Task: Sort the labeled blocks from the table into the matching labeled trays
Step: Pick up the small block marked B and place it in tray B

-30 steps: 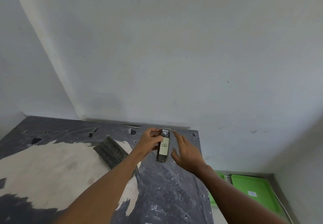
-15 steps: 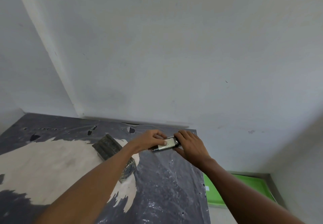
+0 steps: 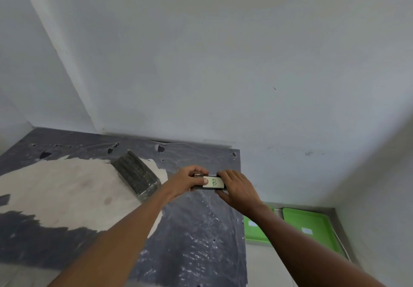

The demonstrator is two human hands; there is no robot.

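Both hands hold one dark block (image 3: 210, 182) just above the far right corner of the bench (image 3: 201, 242). Its white label faces up and reads "B". The left hand (image 3: 190, 180) has its fingers (image 3: 201, 171) curled over the block's left end, with the thumb pressed on the label's edge. The right hand (image 3: 237, 187) wraps the right end, so each hand is closed on the block and neither has a spare finger free.

The block's long axis runs left to right, across the person's body, from one hand to the other. Two green trays sit lower down, off the bench's right edge: the near tray (image 3: 254, 230) is partly hidden by the right forearm, and the far tray (image 3: 312, 228) lies just beyond it. Each carries a small white label, too blurred to read. The trays lie to the right and nearer the person, so the right hand is the closer one for carrying the block over. A second dark block (image 3: 136, 172) rests on the bench to the left, well apart from the hands.
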